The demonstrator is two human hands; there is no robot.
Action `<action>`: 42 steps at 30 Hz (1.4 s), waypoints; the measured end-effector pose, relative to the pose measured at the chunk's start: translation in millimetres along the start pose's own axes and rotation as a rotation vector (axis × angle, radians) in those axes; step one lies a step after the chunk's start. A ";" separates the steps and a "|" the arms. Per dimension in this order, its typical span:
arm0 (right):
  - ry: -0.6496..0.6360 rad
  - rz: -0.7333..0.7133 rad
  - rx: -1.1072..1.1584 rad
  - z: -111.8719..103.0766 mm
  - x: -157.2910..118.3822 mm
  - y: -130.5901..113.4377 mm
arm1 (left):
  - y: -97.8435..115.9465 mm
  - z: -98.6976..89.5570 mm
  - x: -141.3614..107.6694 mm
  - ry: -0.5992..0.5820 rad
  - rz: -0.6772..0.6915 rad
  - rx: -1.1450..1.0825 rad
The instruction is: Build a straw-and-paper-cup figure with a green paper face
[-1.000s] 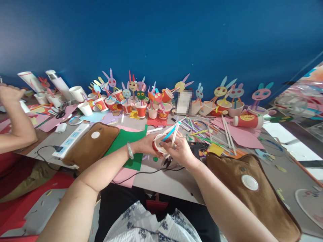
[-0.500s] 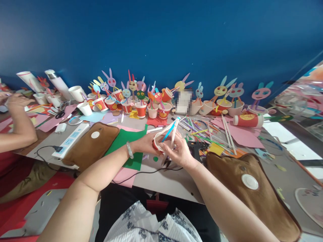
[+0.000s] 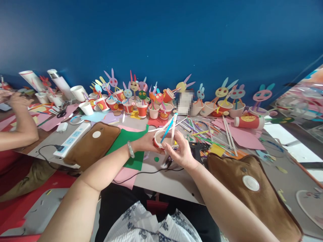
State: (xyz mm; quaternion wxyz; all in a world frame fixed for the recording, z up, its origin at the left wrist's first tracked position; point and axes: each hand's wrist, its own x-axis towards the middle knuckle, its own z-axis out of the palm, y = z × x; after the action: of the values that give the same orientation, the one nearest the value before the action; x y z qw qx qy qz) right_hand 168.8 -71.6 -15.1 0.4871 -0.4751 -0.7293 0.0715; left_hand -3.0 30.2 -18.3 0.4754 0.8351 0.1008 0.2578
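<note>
Tilting between 9 and 10 o'clock of the held paper cup (image 3: 159, 135) is a white cup (image 3: 86, 108); between 10 and 11 o'clock a red cup (image 3: 142, 110) bears a green-faced figure (image 3: 142, 95); the paper cup contains a blue strip (image 3: 167, 130), which meets a white strip (image 3: 173, 129) above its rim; at 3 o'clock a red-banded cup (image 3: 249, 122) lies on its side. On the grey table (image 3: 174, 185) are a power strip (image 3: 73, 138) and a brown pouch (image 3: 92, 148) at 9 o'clock, scattered straws (image 3: 200, 132) near 3 o'clock, and a second pouch (image 3: 254, 199) at 4 o'clock; a blue wall (image 3: 161, 37) rises at 12. Left hand (image 3: 146, 144): fingers curled round the paper cup, which lies between its 2 and 3 o'clock. Right hand (image 3: 183, 153): partly open, thumb beside the rim, paper cup at its 10 o'clock; whether it grips cannot be told.
</note>
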 end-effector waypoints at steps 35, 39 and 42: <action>-0.006 0.105 -0.025 -0.4 7.6 -0.9 | -0.6 1.0 -1.3 -0.096 -0.107 -0.052; -0.068 0.099 0.010 -2.8 9.2 -2.6 | -0.5 2.6 -3.3 -0.140 -0.156 -0.026; -0.120 0.093 0.025 -5.2 10.5 -3.6 | -3.8 6.1 -5.0 -0.140 -0.183 -0.070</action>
State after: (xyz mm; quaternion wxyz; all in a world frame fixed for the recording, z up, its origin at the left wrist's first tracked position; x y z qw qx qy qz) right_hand 169.8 -67.4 -3.7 0.4447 -0.4971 -0.7333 0.1316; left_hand -3.7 25.7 -25.7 0.5315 0.8213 0.1342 0.1576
